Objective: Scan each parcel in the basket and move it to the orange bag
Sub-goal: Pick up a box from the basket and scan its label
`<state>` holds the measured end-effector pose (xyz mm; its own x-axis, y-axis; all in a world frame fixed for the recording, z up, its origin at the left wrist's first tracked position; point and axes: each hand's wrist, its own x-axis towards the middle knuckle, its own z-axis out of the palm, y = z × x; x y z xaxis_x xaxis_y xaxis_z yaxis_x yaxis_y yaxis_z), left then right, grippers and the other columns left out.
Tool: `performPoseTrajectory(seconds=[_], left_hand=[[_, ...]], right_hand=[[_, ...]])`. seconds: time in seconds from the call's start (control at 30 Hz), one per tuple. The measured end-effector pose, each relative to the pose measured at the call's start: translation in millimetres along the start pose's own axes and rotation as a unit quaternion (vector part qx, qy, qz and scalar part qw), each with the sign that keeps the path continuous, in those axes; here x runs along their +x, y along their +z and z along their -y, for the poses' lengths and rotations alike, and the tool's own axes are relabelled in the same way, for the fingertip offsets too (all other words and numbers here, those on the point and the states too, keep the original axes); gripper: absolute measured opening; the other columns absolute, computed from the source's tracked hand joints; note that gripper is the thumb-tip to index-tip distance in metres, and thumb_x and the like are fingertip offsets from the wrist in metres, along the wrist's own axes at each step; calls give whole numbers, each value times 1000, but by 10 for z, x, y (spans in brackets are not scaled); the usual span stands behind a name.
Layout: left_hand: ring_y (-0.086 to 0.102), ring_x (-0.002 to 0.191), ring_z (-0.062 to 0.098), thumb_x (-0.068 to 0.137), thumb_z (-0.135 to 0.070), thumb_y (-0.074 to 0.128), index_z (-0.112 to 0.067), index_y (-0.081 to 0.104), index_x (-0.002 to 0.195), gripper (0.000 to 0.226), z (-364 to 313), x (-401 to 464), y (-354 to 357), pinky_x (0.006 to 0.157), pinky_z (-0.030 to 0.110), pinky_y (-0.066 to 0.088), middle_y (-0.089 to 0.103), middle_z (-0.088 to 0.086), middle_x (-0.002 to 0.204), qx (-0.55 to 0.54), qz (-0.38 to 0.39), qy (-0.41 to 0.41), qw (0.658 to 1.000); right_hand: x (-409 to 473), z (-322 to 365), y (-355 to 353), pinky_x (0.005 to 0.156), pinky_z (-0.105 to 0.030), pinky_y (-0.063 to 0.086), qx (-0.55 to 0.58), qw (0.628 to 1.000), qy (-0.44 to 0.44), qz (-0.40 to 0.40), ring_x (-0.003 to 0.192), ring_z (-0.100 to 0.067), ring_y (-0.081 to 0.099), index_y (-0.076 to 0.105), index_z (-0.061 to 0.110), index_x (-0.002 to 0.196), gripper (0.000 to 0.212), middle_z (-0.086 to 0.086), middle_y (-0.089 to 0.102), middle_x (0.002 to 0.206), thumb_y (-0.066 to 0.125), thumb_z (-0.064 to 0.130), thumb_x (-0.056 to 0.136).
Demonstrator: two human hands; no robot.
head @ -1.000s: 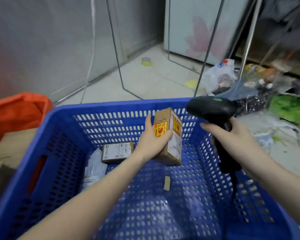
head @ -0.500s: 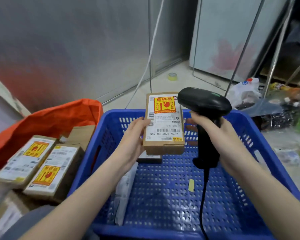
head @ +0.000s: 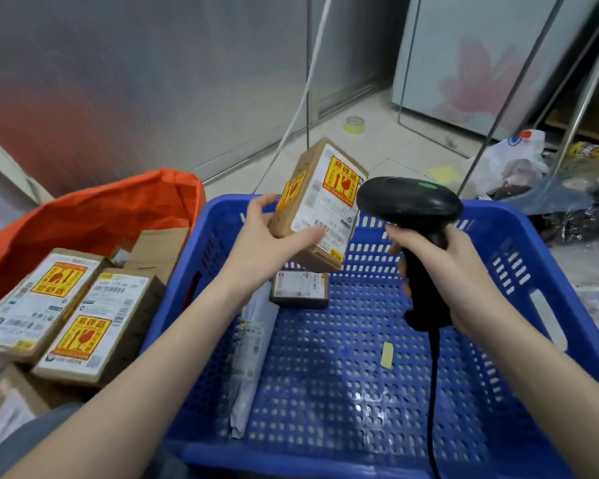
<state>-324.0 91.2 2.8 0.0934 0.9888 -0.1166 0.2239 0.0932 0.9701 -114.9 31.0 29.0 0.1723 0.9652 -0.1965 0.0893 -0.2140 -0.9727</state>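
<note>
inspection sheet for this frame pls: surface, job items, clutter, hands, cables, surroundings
Surface: blue basket on a tiled floor.
Job's things: held box tilted above the basket; small box and grey mailer lie inside it; orange bag at left holds labelled boxes.
Clutter: yellow slip on the basket floor; tape roll, plastic bags on the floor.
Hands: left hand grips the held box; right hand grips the scanner.
Cables: scanner cord hangs down; white cord behind.
Surroundings: grey wall, metal poles.

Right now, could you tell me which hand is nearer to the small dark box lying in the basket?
Left. The left hand holds a cardboard parcel just above the small dark box; the right hand, gripping the scanner, is further to its right.
</note>
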Motion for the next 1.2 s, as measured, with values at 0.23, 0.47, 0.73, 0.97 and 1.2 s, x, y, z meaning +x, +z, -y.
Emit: performPoseTrajectory(seconds=[0.23,0.47,0.73,0.97,1.2], left_hand=[[62,100,0,68,-49,80,-28,61,117,56,61,19,-61,80,16,49,66,-13,111,53,-75,34,995],[65,92,-2,74,-52,72,-25,63,117,52,40,-32,-73,65,7,49,67,-12,107,64,-84,45,993],[65,95,2,63,-65,68,-24,64,117,68,10,-36,-78,71,13,51,69,-9,107,67,-85,37,993],[64,96,-2,61,-71,70,-26,67,113,68,38,0,-136,73,11,49,69,-12,105,71,-101,42,992],[64,103,6,54,-80,66,-27,67,114,80,99,68,-169,87,28,54,68,-7,112,74,-105,36,991]], right_hand=[[-17,29,69,50,-35,42,-35,998,-44,41,43,-25,48,63,1,79,30,-23,55,57,65,30,86],[-20,30,99,49,-31,44,-69,997,-21,38,41,-20,49,64,4,76,28,-12,53,52,64,31,85],[-49,31,107,47,-28,43,-86,994,-31,52,39,-18,48,66,5,74,28,-6,51,45,64,31,85],[-58,64,82,50,-31,42,-72,996,-32,45,42,-23,48,65,5,71,28,-17,54,56,65,29,85],[-51,68,52,47,-28,41,-71,996,-31,41,42,-23,47,60,0,75,29,-8,51,48,64,27,86]])
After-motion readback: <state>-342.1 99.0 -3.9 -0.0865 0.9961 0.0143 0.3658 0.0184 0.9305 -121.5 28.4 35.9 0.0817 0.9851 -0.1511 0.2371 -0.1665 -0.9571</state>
